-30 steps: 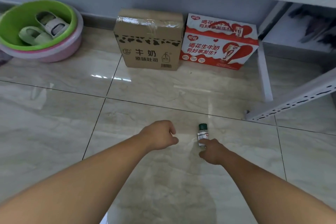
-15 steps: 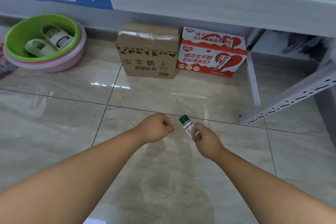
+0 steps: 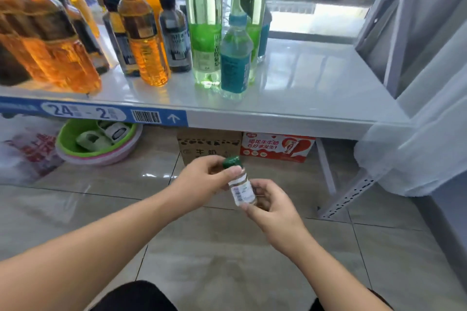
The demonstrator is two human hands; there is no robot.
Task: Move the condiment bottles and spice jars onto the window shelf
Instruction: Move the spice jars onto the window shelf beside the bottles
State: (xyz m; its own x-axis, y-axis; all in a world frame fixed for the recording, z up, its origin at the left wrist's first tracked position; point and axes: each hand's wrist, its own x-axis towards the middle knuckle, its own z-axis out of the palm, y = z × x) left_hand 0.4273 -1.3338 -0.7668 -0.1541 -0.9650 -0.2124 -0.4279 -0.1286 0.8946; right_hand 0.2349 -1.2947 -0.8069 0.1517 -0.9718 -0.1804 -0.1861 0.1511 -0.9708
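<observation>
Head view: you're holding the spice jar [image 3: 241, 190] in mid-air below the window shelf [image 3: 303, 93] — left hand [image 3: 202, 179] pinching by the green cap, right hand [image 3: 274, 207] gripping the base. Looks like the carry step — next, lift it onto bare shelf right of the bottles [image 3: 151, 40].

Glossy white shelf [image 3: 316, 88] with upright bottles [image 3: 149, 40] leftward

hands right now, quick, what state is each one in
Left hand: closed, fingers pinching the green cap of the spice jar.
Right hand: closed, fingers curled round the lower body of the same jar.
</observation>
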